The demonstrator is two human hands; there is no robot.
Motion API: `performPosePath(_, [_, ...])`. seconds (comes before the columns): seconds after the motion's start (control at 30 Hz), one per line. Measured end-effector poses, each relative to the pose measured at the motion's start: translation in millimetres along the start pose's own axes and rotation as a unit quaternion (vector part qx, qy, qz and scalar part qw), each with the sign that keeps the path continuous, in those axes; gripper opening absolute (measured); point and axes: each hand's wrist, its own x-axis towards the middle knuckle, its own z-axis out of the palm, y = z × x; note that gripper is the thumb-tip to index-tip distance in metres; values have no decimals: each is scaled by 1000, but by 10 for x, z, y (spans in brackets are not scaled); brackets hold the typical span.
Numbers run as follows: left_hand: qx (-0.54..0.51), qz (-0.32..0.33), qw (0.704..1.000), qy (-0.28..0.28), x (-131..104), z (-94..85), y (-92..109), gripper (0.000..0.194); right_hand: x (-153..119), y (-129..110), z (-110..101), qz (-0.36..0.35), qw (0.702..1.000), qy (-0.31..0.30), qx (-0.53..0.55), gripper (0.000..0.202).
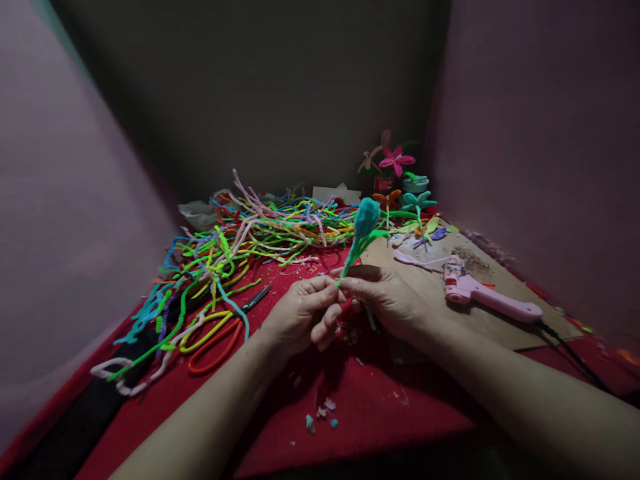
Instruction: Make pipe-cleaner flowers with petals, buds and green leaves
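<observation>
A pipe-cleaner flower with a closed teal head stands nearly upright, tilted slightly right, above the front of the table. A bright green leaf branches off its green stem. My right hand grips the lower stem between thumb and fingers. Pressed close beside it, my left hand pinches the same stem low down, its thumb and forefinger meeting there and its other fingers curled. The fingers hide part of the stem, and a pale teal end shows below the right hand.
Loose pipe cleaners heap across the back and left. Scissors with red and yellow handles lie at left. On a brown board rests a pink corded tool. Finished flowers stand behind; fluff scraps dot the red cloth.
</observation>
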Motion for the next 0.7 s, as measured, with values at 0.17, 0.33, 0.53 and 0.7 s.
performPosePath(0.17, [-58,-24,994,-86,-19,0,14,17,-35,-45,6,-34,998,-47,-28,16])
performPosePath(0.33, [265,42,962,46,10,32,-31,23,-19,-15,-15,14,1000,12,-16,18])
performPosePath(0.53, [582,208,763,187,-3,22,-156,14,29,34,-9,20,999,35,-34,21])
performPosePath(0.7, [365,77,920,121,-20,76,-22,27,5,7,4,4,999,-19,-30,23])
